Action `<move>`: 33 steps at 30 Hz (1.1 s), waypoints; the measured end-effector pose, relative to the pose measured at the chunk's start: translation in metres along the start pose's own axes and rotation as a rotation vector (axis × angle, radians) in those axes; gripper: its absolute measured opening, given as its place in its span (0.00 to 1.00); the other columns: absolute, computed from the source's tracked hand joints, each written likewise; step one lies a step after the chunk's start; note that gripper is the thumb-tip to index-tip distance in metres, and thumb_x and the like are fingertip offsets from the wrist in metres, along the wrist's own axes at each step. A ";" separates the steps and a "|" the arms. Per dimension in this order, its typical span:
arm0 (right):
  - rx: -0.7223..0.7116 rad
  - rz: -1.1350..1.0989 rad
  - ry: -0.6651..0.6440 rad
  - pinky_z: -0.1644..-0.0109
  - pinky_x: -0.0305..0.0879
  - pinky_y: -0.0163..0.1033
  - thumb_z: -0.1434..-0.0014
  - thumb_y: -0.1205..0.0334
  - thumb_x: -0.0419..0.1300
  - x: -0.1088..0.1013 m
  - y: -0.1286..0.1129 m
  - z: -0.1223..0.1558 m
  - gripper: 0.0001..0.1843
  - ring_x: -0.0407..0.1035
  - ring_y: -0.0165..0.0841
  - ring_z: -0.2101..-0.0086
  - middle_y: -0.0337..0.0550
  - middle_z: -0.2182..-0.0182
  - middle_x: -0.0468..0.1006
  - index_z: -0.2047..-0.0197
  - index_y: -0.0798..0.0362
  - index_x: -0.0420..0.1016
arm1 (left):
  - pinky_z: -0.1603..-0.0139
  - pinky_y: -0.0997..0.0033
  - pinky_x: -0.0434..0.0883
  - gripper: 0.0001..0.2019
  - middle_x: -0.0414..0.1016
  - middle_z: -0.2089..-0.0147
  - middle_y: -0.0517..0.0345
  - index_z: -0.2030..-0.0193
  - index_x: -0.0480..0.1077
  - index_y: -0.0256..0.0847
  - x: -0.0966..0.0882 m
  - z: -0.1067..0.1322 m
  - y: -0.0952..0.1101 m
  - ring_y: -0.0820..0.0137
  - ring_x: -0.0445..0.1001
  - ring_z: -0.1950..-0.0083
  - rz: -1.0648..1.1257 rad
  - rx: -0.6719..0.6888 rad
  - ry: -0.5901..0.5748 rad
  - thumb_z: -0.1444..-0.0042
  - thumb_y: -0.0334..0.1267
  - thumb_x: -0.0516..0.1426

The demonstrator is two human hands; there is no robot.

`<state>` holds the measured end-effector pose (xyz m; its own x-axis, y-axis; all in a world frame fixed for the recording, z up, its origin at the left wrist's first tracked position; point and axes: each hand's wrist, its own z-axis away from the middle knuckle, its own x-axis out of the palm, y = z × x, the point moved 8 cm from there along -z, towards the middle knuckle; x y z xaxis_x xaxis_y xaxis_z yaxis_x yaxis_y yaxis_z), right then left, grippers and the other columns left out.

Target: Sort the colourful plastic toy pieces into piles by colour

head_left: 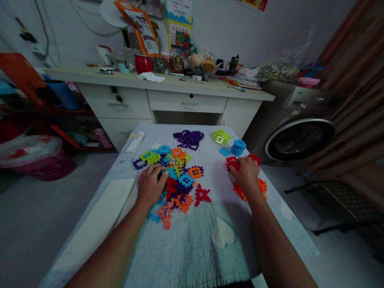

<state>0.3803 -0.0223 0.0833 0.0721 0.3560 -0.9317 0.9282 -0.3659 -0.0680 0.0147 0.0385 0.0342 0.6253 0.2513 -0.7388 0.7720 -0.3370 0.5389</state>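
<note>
A mixed heap of colourful plastic interlocking tiles [177,176] lies in the middle of a small table covered with a pale blue towel [192,244]. My left hand [151,186] rests on the heap's left side, fingers curled down among the tiles. My right hand [246,173] lies on a pile of red tiles [232,162], with orange tiles [262,186] under and beside it. Sorted piles sit further back: purple [189,139], lime green [221,137] and blue [238,147]. A loose red tile [202,195] lies between my hands.
A white desk [168,94] with drawers and much clutter stands behind the table. A washing machine [297,138] is at the right, a pink bag [30,154] on the floor at the left. A white remote [135,142] lies on the table's far left corner.
</note>
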 end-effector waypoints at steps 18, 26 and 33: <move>0.062 0.089 -0.055 0.53 0.55 0.48 0.39 0.50 0.59 0.000 0.000 0.005 0.18 0.64 0.49 0.53 0.57 0.54 0.74 0.54 0.56 0.77 | 0.40 0.52 0.64 0.20 0.74 0.47 0.51 0.54 0.75 0.44 0.000 0.000 0.001 0.57 0.70 0.43 -0.006 -0.004 -0.015 0.38 0.52 0.47; -0.413 -0.380 -0.127 0.46 0.57 0.48 0.36 0.62 0.53 0.011 -0.074 0.028 0.15 0.64 0.44 0.52 0.52 0.51 0.77 0.49 0.55 0.75 | 0.40 0.53 0.64 0.20 0.74 0.47 0.51 0.55 0.75 0.43 -0.001 0.001 0.002 0.57 0.71 0.44 0.000 -0.005 -0.010 0.38 0.52 0.48; -0.584 -0.537 -0.295 0.37 0.52 0.55 0.38 0.69 0.53 0.038 -0.124 0.046 0.29 0.55 0.45 0.39 0.48 0.35 0.64 0.34 0.51 0.62 | 0.40 0.53 0.64 0.20 0.74 0.47 0.51 0.55 0.75 0.44 -0.001 0.000 0.002 0.57 0.71 0.44 -0.009 -0.007 -0.009 0.38 0.51 0.48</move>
<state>0.2513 -0.0033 0.0401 -0.4552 0.0855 -0.8863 0.8547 0.3209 -0.4080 0.0155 0.0376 0.0364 0.6175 0.2463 -0.7470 0.7783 -0.3285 0.5350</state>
